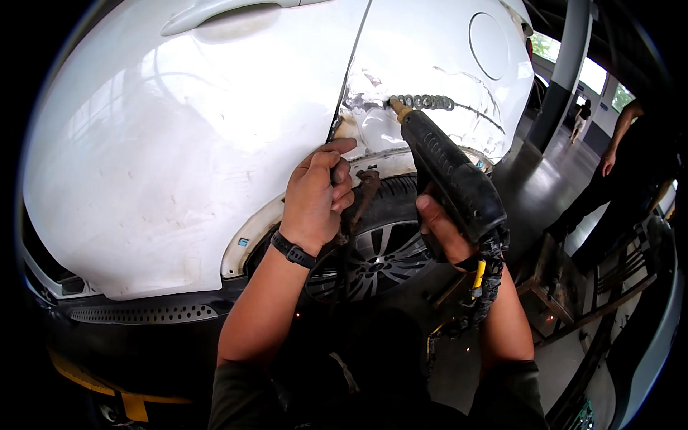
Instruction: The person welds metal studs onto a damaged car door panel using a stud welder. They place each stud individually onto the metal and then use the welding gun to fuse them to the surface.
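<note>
Right of centre, the right hand point(446, 233) grips a black gun-shaped tool point(453, 166), its body slanting up and left beyond the grip to the row of metal rings point(428, 102), upper centre. Mid-frame, the left hand point(315, 197) is curled; I cannot tell whether it holds anything.

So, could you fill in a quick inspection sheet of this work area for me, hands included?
Surface: white car panel, creased and scraped in its lower part.
Job's things: black gun-shaped tool, its brass-coloured tip at a row of small metal rings.
Clutter: boxy brown stand at right.
Hands: right hand grips the tool; left hand is curled near the panel's seam, whether holding something unclear.
Cables: black bundle with a yellow part, hanging from the tool's rear.
Surroundings: wheel below the panel; person in dark clothes at right, another person farther off.
</note>
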The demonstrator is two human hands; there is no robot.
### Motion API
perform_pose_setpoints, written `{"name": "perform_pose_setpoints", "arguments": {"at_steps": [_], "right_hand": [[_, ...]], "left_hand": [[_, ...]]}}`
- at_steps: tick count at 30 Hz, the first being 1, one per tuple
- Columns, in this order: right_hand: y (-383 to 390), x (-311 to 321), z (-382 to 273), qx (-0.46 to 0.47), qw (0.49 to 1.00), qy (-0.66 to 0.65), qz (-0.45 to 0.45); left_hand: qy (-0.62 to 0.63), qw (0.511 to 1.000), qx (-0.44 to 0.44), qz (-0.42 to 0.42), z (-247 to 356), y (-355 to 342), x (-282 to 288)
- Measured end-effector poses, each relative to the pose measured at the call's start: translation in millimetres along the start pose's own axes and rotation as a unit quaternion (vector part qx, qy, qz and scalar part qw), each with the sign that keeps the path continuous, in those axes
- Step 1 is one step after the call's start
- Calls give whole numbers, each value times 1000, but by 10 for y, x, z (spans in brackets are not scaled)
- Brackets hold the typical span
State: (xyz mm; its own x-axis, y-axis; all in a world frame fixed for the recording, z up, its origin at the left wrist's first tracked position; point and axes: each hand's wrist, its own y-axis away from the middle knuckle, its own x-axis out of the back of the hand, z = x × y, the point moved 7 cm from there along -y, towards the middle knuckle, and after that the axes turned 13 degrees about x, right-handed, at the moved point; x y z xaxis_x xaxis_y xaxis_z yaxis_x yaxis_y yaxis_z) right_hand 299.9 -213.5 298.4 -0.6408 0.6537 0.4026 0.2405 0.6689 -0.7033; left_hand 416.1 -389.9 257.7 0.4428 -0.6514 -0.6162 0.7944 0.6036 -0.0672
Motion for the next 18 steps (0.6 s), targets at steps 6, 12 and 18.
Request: {"name": "perform_pose_setpoints", "arguments": {"at_steps": [6, 12, 18], "right_hand": [[30, 21, -8, 8, 999, 31, 3], [28, -46, 22, 35, 999, -21, 20], [56, -6, 84, 76, 996, -14, 55]], "left_hand": [[9, 1000, 2, 13, 9, 0, -64], [29, 999, -3, 17, 2, -20, -32], [27, 999, 3, 34, -16, -22, -34]]}}
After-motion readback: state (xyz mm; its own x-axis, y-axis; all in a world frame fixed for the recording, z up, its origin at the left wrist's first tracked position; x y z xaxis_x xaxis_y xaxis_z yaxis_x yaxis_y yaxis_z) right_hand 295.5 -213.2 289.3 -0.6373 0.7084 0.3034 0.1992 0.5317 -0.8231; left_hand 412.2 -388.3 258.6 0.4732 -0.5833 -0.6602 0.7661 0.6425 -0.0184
